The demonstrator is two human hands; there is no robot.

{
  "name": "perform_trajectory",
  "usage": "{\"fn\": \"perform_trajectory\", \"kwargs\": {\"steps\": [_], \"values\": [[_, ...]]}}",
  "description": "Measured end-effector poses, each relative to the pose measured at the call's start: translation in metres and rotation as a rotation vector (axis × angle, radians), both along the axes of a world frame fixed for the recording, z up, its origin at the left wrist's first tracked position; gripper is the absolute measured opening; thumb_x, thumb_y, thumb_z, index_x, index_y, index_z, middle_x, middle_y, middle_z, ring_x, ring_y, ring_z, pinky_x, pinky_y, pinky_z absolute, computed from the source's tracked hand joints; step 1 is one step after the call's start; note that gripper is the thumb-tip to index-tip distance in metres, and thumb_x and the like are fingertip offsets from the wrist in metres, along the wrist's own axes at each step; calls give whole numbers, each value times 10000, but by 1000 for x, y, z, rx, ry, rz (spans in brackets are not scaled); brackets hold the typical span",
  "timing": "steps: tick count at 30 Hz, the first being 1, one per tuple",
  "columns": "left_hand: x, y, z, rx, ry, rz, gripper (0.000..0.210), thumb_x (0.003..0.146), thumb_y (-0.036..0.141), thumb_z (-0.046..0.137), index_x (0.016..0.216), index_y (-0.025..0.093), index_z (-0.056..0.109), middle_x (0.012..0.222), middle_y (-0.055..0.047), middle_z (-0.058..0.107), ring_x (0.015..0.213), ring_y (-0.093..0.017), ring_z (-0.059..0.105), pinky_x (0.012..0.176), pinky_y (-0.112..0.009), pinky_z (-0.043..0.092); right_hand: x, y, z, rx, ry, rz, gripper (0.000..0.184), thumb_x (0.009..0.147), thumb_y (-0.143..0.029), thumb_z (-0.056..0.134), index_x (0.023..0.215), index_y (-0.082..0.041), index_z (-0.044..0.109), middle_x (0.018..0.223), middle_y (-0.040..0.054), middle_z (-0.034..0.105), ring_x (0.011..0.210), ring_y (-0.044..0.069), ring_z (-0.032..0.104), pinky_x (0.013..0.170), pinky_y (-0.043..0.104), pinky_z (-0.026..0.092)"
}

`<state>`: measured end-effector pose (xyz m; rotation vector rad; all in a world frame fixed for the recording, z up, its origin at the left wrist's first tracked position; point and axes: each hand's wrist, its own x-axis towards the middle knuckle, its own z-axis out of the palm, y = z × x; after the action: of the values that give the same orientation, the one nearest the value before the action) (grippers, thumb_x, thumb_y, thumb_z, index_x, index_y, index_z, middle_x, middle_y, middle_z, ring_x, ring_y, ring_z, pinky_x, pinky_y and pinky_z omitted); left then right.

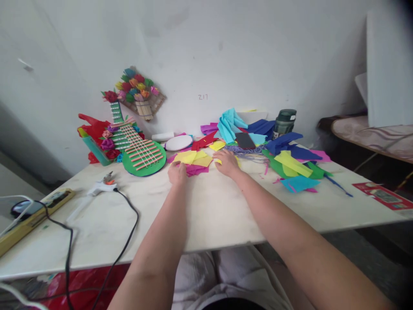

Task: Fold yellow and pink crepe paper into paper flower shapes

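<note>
In the middle of the table several sheets of yellow crepe paper (195,157) lie over magenta crepe paper (197,170). My left hand (177,173) is at the left edge of this pile, its fingers curled closed on the paper's edge. To the right of the pile, my right hand (226,162) bends over another piece of yellow paper, which shows on both sides of it. Its fingers look closed on that piece, though their undersides are hidden. Behind my right hand are a dark phone (245,141) and purple yarn (248,150).
A green paper guitar (142,159) stands at left, near a glue gun (103,186) with a black cord and a power strip (38,217). Blue, green and yellow paper (292,163) lies at right by a dark bottle (284,122). A paper flower bouquet (137,88) hangs on the wall.
</note>
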<state>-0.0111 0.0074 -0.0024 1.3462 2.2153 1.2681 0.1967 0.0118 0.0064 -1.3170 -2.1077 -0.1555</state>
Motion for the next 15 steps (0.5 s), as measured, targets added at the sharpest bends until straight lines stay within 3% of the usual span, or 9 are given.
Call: {"fn": "perform_trajectory", "kwargs": {"steps": [3,7,15], "values": [[-5,8,-7,63,-250,-55,400,709,273,450,1069,185,600,861,-91,688,696,-215,640,644,-306,446,-14,-5,-3,-84,-145,160,382,795,-247,495,1166,-229,583,1346,52,466,1228,223,390,1029,413,235],[-7,17,-9,110,-502,-124,383,673,292,508,1026,176,601,856,-85,676,514,-178,600,493,-281,393,-30,-5,-13,-284,-281,218,493,864,-395,375,1327,-232,423,1462,50,277,1348,231,219,1084,450,127],[-1,16,1,74,-955,-222,243,654,193,554,888,129,562,660,-30,600,469,-132,576,472,-240,425,-35,-2,-24,-411,-321,269,536,886,-430,288,1394,-258,294,1462,40,273,1350,208,224,1092,477,69]]}}
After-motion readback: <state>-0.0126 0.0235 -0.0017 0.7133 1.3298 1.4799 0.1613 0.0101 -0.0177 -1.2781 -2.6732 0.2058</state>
